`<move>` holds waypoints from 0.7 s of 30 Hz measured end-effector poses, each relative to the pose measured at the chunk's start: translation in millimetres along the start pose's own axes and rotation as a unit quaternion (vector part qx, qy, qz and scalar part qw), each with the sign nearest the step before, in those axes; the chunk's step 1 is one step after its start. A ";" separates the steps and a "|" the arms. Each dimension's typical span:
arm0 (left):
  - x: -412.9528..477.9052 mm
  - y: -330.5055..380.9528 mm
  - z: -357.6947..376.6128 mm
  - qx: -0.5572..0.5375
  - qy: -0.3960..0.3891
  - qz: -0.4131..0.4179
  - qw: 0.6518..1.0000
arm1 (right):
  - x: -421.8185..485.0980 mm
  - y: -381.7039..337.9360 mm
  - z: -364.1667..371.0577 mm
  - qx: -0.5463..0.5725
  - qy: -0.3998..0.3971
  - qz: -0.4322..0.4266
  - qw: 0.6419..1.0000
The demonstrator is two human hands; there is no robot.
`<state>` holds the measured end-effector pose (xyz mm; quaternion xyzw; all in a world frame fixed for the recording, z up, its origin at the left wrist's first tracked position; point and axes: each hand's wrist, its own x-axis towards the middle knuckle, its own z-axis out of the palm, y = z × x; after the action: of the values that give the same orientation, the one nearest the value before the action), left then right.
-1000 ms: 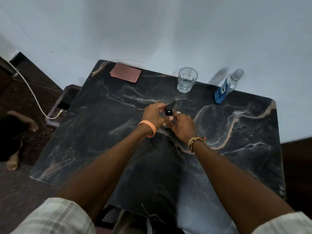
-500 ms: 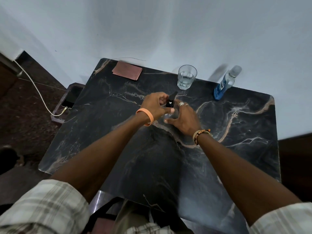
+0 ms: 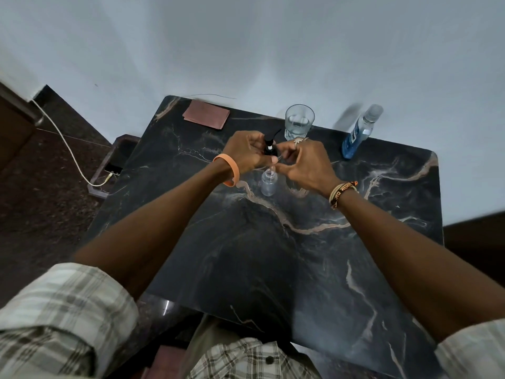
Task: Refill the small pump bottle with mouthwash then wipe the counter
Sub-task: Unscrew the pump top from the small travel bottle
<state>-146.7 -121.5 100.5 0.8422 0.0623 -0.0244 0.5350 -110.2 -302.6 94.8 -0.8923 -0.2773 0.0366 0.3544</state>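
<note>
A smooth orange silicone wristband point(image 3: 231, 170) circles the wrist just behind the left hand point(image 3: 246, 151). Behind the right hand point(image 3: 308, 165), woven thread bracelets point(image 3: 343, 191) in tan, brown and orange wrap the wrist, one of them lettered. A silver ring point(image 3: 297, 141) sits on one finger. Further back, the left sleeve point(image 3: 54, 318) and right sleeve point(image 3: 470, 348) are rolled, in cream plaid with grey-brown checks. The shirt front point(image 3: 240, 359) matches and has a dark button point(image 3: 269, 359).

Table point(image 3: 273, 255) bears glass point(image 3: 299, 122), mouthwash bottle point(image 3: 358, 132), small bottle point(image 3: 269, 183), cloth point(image 3: 206, 118).

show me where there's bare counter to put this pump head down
Bare: near half of the dark marble counter, between your forearms; also right of the small clear bottle, nearer than the blue mouthwash bottle. Crowded: far edge, with reddish folded cloth and clear glass.
</note>
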 end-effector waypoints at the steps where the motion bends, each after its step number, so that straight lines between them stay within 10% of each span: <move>1: 0.3 1.4 -0.9 -0.008 0.002 -0.003 1.000 | 1.1 -0.9 -0.4 0.004 -0.003 0.002 1.000; 21: 6.0 5.8 -71.0 -0.136 0.118 -0.062 0.982 | 60.1 -76.6 15.1 0.111 0.006 0.030 0.993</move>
<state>-141.9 -59.3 135.3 0.7527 0.1799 0.0507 0.6312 -99.4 -216.6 141.4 -0.8554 -0.2422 0.0725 0.4521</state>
